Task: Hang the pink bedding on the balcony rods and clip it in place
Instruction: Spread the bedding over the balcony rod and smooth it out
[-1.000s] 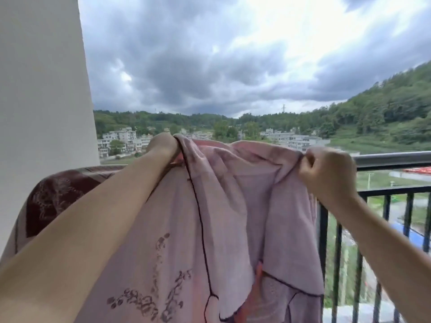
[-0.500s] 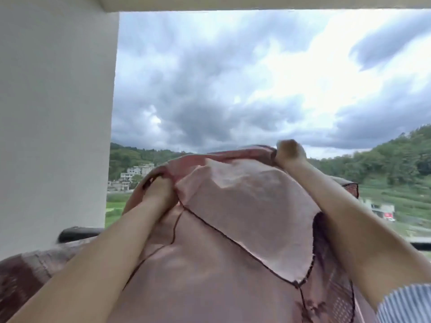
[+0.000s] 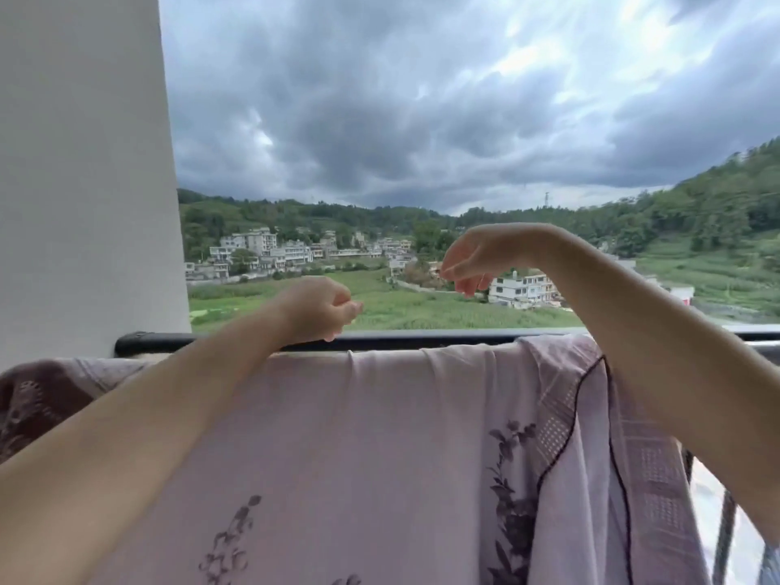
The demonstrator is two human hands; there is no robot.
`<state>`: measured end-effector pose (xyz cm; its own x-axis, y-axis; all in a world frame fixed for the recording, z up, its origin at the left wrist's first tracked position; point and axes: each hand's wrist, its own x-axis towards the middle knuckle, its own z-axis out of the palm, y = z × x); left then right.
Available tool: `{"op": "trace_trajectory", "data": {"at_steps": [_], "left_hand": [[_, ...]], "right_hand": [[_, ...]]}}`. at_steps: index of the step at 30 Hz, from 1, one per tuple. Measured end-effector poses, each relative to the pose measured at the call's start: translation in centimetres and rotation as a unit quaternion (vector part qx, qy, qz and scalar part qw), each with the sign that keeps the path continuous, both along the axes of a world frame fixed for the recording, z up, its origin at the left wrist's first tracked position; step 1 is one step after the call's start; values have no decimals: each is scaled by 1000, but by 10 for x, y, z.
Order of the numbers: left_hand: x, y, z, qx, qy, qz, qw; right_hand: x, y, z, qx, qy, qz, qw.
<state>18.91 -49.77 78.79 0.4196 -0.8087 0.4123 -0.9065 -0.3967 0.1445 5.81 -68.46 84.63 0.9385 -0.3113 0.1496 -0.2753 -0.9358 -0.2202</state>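
Note:
The pink bedding (image 3: 380,437), pale with dark floral prints and a dark piped seam, hangs draped over the black balcony rod (image 3: 422,340) and fills the lower half of the view. My left hand (image 3: 318,308) hovers just above the rod with loosely curled fingers and holds nothing. Farther right and higher, my right hand (image 3: 472,263) hangs in the air with its fingers drooping down, empty too. Neither hand touches the bedding. No clips are in view.
A white wall pillar (image 3: 84,183) stands at the left, where the rod ends. A darker maroon patterned cloth (image 3: 38,399) lies over the rail at the far left. Black railing bars (image 3: 724,538) show at the lower right. Beyond are fields, houses and hills.
Both hands gripped the bedding's top edge and lifted it high; now the bedding lies over the rod and both hands have let go and are raised above it.

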Motion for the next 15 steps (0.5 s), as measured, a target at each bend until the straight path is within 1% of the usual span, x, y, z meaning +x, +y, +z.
{"op": "trace_trajectory", "data": {"at_steps": [2, 3, 4, 6, 7, 8, 9, 11, 12, 13, 15], "left_hand": [[-33, 5, -12, -31, -6, -65, 997], [-48, 6, -20, -35, -21, -84, 996], [-61, 5, -31, -31, -51, -89, 994], [-77, 2, -52, -17, -134, -59, 989], [-81, 0, -61, -20, -165, -40, 985], [-82, -3, -68, -28, -183, -24, 982], [-83, -5, -71, -37, -188, -11, 981], [-88, -7, -73, -66, -163, 0, 984], [-94, -10, -73, -80, -157, -8, 984], [-101, -13, -74, -89, -157, -20, 983], [-118, -19, -77, -97, -165, -46, 980]], "right_hand": [[-30, 13, -21, -102, -72, 2, 992], [-45, 18, -36, -149, -128, -5, 980], [-61, 24, -56, -179, -204, -23, 962], [-93, 36, -104, -191, -371, -72, 906], [-106, 44, -130, -207, -416, -105, 879], [-116, 53, -155, -217, -420, -148, 869], [-120, 60, -179, -208, -388, -196, 876], [-117, 73, -210, -116, -271, -286, 912], [-113, 76, -217, -71, -239, -317, 915], [-108, 74, -221, -63, -238, -338, 908], [-107, 65, -222, -87, -260, -344, 898]]}}
